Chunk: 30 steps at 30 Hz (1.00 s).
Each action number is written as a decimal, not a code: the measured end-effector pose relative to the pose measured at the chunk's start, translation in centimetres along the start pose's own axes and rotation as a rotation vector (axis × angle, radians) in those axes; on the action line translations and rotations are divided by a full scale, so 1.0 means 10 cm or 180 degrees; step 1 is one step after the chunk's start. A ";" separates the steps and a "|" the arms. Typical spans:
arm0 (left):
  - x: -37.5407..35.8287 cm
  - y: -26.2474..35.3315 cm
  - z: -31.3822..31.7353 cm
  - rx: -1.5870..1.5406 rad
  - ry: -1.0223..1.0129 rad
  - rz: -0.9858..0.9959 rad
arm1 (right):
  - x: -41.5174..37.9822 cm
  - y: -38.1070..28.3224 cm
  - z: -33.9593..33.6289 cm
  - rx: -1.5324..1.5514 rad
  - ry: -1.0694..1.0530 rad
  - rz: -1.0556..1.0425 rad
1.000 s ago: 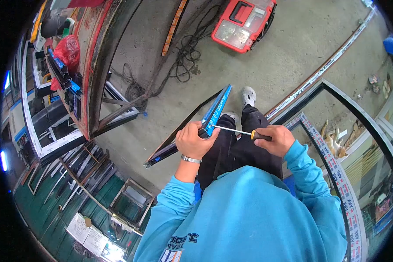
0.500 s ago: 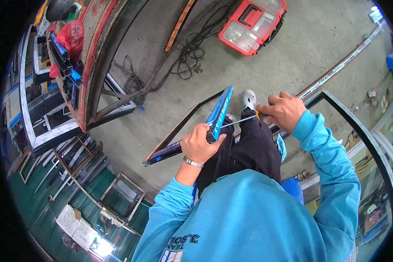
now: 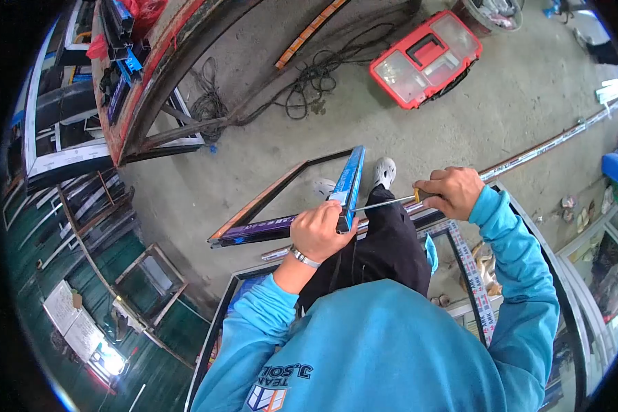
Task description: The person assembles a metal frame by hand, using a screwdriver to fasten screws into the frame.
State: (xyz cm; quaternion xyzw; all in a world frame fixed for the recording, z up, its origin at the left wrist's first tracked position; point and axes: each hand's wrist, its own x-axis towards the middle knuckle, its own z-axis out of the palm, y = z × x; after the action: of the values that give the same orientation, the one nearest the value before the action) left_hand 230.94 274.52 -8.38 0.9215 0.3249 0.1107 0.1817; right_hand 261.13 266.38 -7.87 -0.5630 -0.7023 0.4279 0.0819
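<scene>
My left hand (image 3: 319,230) is closed around the near corner of a dark window frame (image 3: 352,177), one side of which is covered in blue printed film. The rest of the frame slants away over the floor, in front of my legs. In my right hand (image 3: 455,192), the fingers grip the yellow handle of a screwdriver (image 3: 384,204). Its long metal shaft points left and reaches the frame's corner beside my left thumb. Whether the tip sits in a screw is too small to tell.
A red toolbox (image 3: 426,60) with clear lids lies on the concrete floor, near tangled black cable (image 3: 316,82). A curved rusty metal structure (image 3: 165,75) stands at upper left. Other frames (image 3: 470,275) surround my legs, and a long bar (image 3: 549,145) lies to the right.
The whole view has shifted, bringing a tub near the toolbox and more of the frames by my legs into sight. Both hands keep their grips, and the screwdriver still meets the frame's corner.
</scene>
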 end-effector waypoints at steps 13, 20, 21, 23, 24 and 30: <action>-0.04 0.00 -0.02 -0.0132 0.0037 0.0146 | 0.01 -0.17 -0.07 -0.1021 0.0306 -0.0046; 0.04 -0.02 -0.02 -0.0168 -0.0116 0.0163 | 0.02 -0.08 0.16 0.0256 0.0079 -0.0031; 0.03 -0.05 -0.01 -0.0129 -0.0051 0.0195 | 0.06 -0.11 0.08 0.0211 -0.0004 0.0049; -0.04 -0.06 -0.05 -0.0132 -0.0058 0.0184 | 0.04 -0.15 0.11 0.0226 -0.0153 0.0158; 0.01 -0.06 -0.06 -0.0146 -0.0095 0.0173 | 0.03 -0.12 0.09 0.0352 0.0051 0.0048; 0.05 -0.06 -0.12 -0.0238 -0.0088 0.0023 | -0.08 0.24 0.18 0.1201 0.0800 -0.0371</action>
State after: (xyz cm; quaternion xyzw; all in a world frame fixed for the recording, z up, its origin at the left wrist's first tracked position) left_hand 230.61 275.55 -7.51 0.9167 0.3147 0.1106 0.2201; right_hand 262.08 264.73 -10.37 -0.5451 -0.6255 0.4727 0.2970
